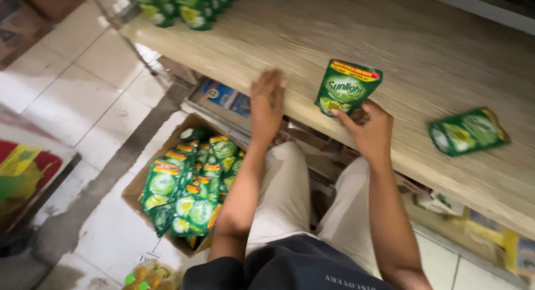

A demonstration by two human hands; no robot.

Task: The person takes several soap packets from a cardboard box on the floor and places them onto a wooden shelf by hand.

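My right hand (368, 128) pinches the lower corner of a green soap pouch (346, 86) and holds it upright on the wooden shelf (312, 39). My left hand (267, 103) rests flat near the shelf's front edge, left of that pouch, fingers spread and holding nothing. A second green pouch (468, 131) lies flat on the shelf to the right. A cardboard box (136, 187) on the floor below my left arm is filled with several matching green pouches (186, 187).
More green pouches (178, 3) stand in a row at the shelf's far left. Blue packets (225, 96) and other goods sit on the lower shelf. White floor tiles (89, 84) stretch left. Yellow bottles (147, 276) show at the bottom.
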